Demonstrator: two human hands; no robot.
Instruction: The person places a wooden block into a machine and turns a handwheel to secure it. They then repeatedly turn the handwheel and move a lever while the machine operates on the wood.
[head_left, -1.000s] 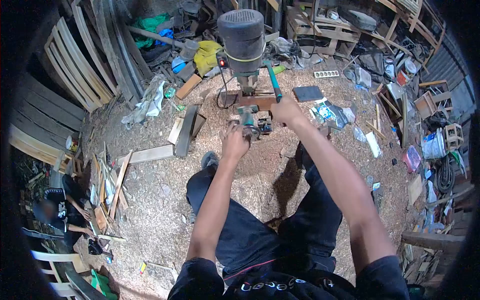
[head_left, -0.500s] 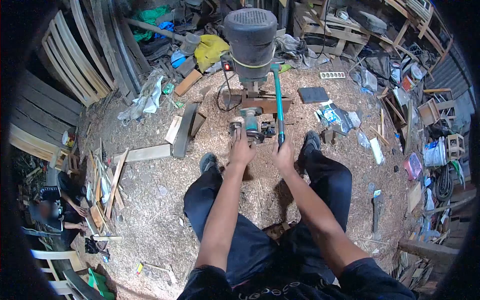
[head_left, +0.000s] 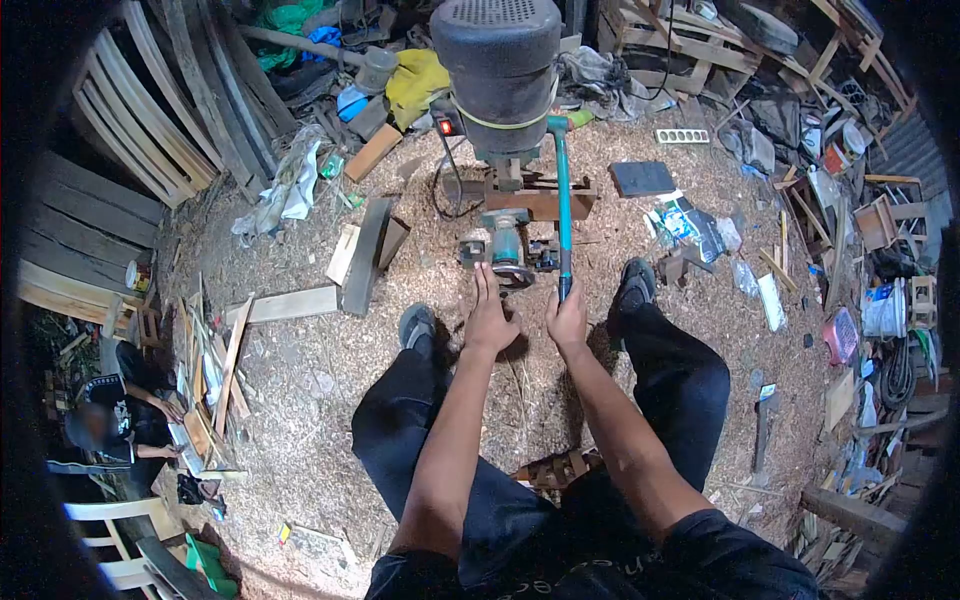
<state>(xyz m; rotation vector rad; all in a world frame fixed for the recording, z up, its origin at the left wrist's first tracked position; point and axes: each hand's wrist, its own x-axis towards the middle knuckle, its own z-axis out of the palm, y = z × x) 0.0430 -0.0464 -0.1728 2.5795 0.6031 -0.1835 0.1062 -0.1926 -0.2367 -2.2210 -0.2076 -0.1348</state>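
A dark, drum-shaped motor (head_left: 495,75) tops an upright machine that looks like a drill press or mortiser. From its right side a long teal lever (head_left: 564,190) with a black grip reaches towards me. My right hand (head_left: 568,318) is wrapped around the end of that grip. My left hand (head_left: 488,322) is open, fingers stretched forward and thumb apart, just in front of the round black handwheel (head_left: 514,276). Behind the wheel sits the teal clamp body (head_left: 506,240). A brown wooden piece (head_left: 540,205) lies across the machine under the motor.
Wood shavings cover the floor (head_left: 300,390). A dark plank (head_left: 368,258) and a pale board (head_left: 285,306) lie left of the machine. A power strip (head_left: 682,136) and a dark block (head_left: 640,178) lie to the right. Another person (head_left: 125,420) sits at far left among wood strips.
My left hand has drawn back slightly from the handwheel, its fingers straightening. My right hand stays on the lever grip. The view has shifted, so the machine stands higher in it.
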